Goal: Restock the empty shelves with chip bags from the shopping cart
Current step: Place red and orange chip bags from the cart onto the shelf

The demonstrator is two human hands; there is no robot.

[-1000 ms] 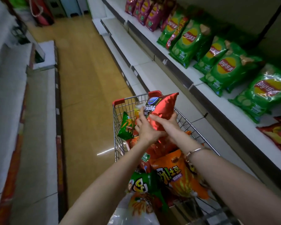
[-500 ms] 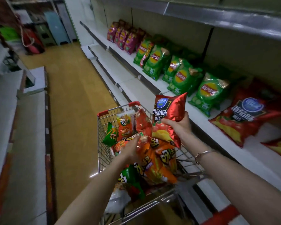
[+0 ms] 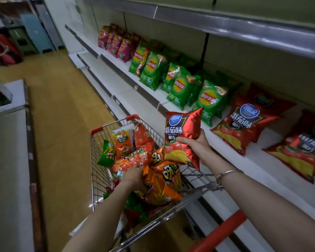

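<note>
The right hand (image 3: 196, 145) holds a red bag (image 3: 182, 131) upright above the far right corner of the cart (image 3: 98, 160), just short of the shelf (image 3: 273, 180). The fingers are closed round the bag's right side and the thumb lies across its front, near the middle. The bag's lower end hangs over the cart's wire rim, and its printed face is turned toward the camera. A thin bracelet (image 3: 225, 173) circles the right wrist. The left hand (image 3: 133, 176) is down inside the cart, resting on an orange-red bag (image 3: 133, 159) at the top of the heap. Its fingers are tucked among the packets, so I cannot tell whether they grip it or only touch it. Around that hand lie orange bags (image 3: 162, 186), a small green bag (image 3: 107, 155) against the left wall, and more red and orange packets toward the far end. The cart's red handle (image 3: 220, 231) sits near the bottom edge, under the right forearm. On the shelf, two matching red bags (image 3: 242, 124) lie flat to the right of the held one, side by side. Beyond them stands a row of green bags (image 3: 182, 88), leaning back, then purple bags (image 3: 116, 44) at the far end. The lower shelves below are white and bare. The floor (image 3: 62, 110) is yellowish.
</note>
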